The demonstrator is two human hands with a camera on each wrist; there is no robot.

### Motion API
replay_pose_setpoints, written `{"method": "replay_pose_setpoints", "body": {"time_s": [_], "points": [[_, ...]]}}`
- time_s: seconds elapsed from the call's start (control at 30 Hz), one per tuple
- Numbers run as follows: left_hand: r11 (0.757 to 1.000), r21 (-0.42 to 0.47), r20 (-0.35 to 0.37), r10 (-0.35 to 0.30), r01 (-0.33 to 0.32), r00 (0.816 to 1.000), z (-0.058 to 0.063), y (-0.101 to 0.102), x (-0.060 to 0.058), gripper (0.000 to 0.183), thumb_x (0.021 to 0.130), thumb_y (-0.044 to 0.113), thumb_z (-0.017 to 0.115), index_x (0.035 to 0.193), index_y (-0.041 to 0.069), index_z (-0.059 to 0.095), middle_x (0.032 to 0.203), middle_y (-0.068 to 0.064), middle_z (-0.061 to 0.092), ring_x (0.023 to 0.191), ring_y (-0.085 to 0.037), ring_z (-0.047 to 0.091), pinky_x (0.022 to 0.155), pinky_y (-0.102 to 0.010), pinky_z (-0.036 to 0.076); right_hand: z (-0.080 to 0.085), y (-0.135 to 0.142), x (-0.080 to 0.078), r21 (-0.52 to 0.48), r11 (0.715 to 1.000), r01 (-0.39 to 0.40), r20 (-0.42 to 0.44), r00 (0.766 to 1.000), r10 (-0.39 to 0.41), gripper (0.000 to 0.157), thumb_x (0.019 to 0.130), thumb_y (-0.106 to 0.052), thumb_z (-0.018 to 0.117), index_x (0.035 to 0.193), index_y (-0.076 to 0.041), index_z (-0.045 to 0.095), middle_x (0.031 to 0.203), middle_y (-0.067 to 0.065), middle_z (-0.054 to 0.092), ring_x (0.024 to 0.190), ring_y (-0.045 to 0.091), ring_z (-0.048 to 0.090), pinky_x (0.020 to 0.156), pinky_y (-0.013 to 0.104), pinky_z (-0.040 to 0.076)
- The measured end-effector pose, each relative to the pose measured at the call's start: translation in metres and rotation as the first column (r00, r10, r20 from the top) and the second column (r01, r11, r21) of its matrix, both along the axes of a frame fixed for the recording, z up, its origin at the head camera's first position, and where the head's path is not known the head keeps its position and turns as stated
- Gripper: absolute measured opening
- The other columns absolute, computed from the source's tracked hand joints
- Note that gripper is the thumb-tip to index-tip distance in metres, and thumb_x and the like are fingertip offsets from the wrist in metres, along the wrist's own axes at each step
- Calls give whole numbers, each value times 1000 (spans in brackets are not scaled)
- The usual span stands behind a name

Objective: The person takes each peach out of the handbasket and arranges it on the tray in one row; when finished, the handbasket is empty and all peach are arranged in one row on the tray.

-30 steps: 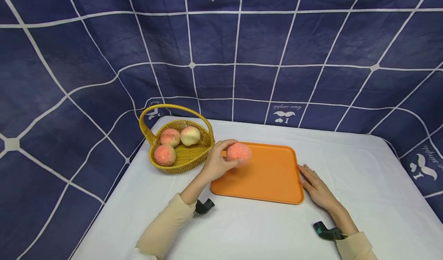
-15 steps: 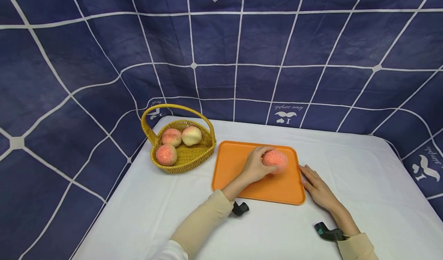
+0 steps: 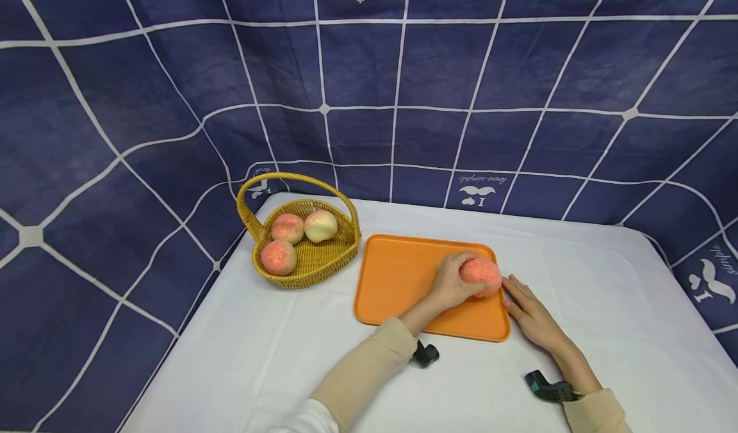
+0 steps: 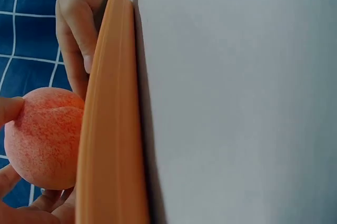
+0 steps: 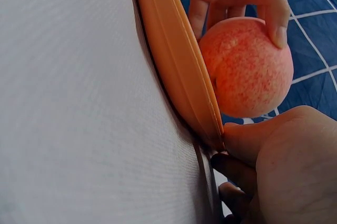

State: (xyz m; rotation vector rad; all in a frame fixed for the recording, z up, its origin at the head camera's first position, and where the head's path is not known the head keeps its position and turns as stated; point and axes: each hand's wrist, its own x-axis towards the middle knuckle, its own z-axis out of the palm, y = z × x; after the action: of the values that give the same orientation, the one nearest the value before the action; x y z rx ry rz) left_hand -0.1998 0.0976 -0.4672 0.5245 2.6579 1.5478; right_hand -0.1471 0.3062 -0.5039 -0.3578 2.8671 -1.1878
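Note:
My left hand grips a pinkish-red peach, thumb on the near side and fingers on the far side. The peach is at the right end of an orange tray, close over it. In the right wrist view, the peach shows beyond the tray's rim, with left-hand fingertips around it. My right hand rests at the tray's right edge, its fingers extended along the outside. Up close in the right wrist view, the right thumb touches the tray's rim.
Left of the tray stands a yellow woven basket with a tall arched handle, holding a red peach, a pinkish peach and a pale yellow peach. White cloth covers the table. A blue checked curtain hangs behind.
My left hand has carried the peach rightward, from over the tray's left part to its right end. My right hand has stayed at the tray's right edge.

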Motion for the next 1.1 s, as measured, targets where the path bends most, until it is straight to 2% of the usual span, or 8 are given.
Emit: {"method": "replay_pose_setpoints", "body": {"time_s": [0.07, 0.17, 0.27, 0.37, 0.57, 0.83, 1.1], "points": [[1000, -3, 0, 1, -1, 1000, -3, 2, 0, 53, 75, 28, 84, 123, 20, 64, 114, 0, 61, 103, -11, 52, 89, -21, 44, -1, 0, 0, -4, 1000, -3, -8, 1000, 2, 52, 104, -22, 43, 148, 4, 33, 154, 34, 23, 143, 54, 15, 120, 56, 2], [1000, -10, -6, -5, 5, 1000, -6, 5, -1, 53, 75, 28, 84, 123, 20, 64, 114, 0, 62, 101, -10, 52, 88, -21, 44, -2, 0, 1, 0, 1000, -5, -29, 1000, 5, 52, 104, -22, 43, 148, 6, 34, 153, 35, 24, 143, 54, 17, 123, 35, -3], [1000, -17, -14, -17, 16, 1000, -8, 8, -1, 53, 75, 29, 85, 123, 21, 64, 115, 0, 62, 102, -9, 52, 89, -21, 43, -3, 1, 1, 6, 1000, -11, -62, 998, 11, 52, 104, -20, 44, 146, 9, 35, 152, 36, 25, 141, 55, 19, 118, 14, -6], [999, -29, -27, -30, 29, 999, -9, 10, -2, 53, 75, 28, 84, 123, 21, 64, 115, 1, 62, 101, -8, 52, 89, -20, 42, -4, 1, 1, 12, 1000, -18, -90, 996, 19, 51, 104, -19, 45, 145, 10, 36, 151, 37, 27, 139, 56, 21, 112, 5, -5], [996, -54, -57, -68, 65, 996, -9, 11, -1, 54, 76, 29, 83, 125, 19, 63, 115, 0, 61, 99, -7, 51, 86, -17, 41, -4, 1, 1, 10, 1000, -15, -99, 995, 16, 52, 103, -19, 46, 145, 11, 36, 151, 37, 27, 139, 55, 22, 113, 7, -4], [997, -22, -5, -76, 76, 997, -8, 10, 2, 60, 74, 29, 85, 129, 20, 61, 114, 0, 58, 97, -6, 48, 85, -16, 42, -6, 1, 1, 4, 1000, -17, -100, 995, 17, 53, 103, -18, 47, 144, 12, 34, 150, 38, 27, 138, 57, 22, 112, 4, -4], [997, -43, -1, -72, 72, 997, -7, 10, 3, 65, 73, 31, 86, 131, 18, 59, 119, 0, 59, 103, -9, 51, 90, -19, 44, -6, 0, 1, 2, 1000, -21, -112, 994, 21, 51, 102, -16, 48, 144, 12, 36, 150, 38, 28, 138, 57, 23, 112, 4, -3]]}}
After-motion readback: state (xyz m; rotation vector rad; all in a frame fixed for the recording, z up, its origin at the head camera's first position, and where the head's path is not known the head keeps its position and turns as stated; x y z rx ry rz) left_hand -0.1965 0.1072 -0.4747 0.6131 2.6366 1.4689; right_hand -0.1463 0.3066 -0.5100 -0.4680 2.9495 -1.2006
